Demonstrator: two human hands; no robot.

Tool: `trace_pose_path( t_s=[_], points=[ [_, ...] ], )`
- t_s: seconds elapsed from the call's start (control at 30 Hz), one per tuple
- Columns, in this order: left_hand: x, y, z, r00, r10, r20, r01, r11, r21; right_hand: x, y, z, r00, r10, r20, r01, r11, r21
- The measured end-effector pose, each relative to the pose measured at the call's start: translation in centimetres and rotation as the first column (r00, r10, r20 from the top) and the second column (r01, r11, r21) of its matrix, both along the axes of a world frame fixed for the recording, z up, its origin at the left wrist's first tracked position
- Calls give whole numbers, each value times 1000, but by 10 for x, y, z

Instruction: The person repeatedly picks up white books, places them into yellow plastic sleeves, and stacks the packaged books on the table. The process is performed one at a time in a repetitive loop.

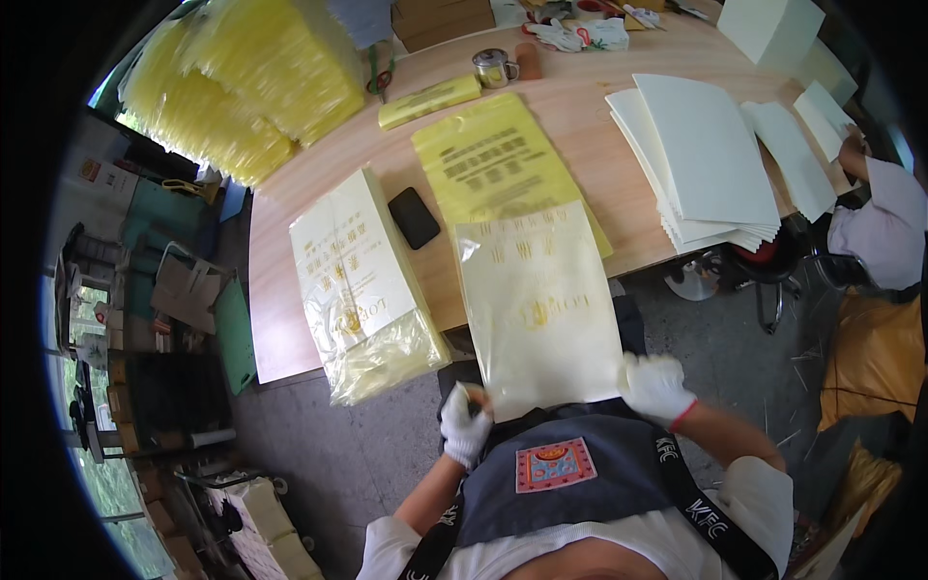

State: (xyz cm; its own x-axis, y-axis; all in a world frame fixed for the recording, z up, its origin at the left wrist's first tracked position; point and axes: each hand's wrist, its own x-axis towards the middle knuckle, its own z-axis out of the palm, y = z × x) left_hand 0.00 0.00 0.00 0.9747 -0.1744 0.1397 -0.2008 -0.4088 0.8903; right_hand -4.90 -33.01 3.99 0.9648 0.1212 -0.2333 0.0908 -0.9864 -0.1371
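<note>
A cream sheet in a clear plastic bag [541,319], with gold print on it, lies over the table's front edge and reaches toward my body. My right hand [659,389], in a white knitted glove, is closed on the bag's near right corner. At the near left corner, my left hand [466,423], also gloved, has its fingers curled against the bag's edge. Under the bag's far end lies a flat yellow printed plastic bag [483,159]. To the left, a stack of bagged cream sheets [358,271] overhangs the table edge.
A black phone [414,217] lies beside the stack. Large piles of yellow plastic bags [261,77] stand far left. Beyond are scissors [379,81], a metal cup [493,68] and a folded yellow bag [429,101]. Cream boards [701,145] are piled right, near another person's arm [855,155].
</note>
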Motion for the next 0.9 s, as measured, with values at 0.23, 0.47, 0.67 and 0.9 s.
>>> trace_pose_path(
  t_s=[0.23,0.47,0.67,0.9],
  points=[
    [0,-4,26,831,-521,-195,526,850,-30,-25,2,-35,874,413,257,-462,870,173],
    [37,0,-7,953,-296,71,237,868,435,14,-18,-11,999,35,-31,-30,991,132],
    [48,21,-93,771,92,-631,-293,930,-223,34,-57,-61,937,-345,62,288,857,427],
    [120,-50,-24,923,83,-375,-81,997,20,112,-23,-142,723,-183,-666,658,-108,745]
  ],
)
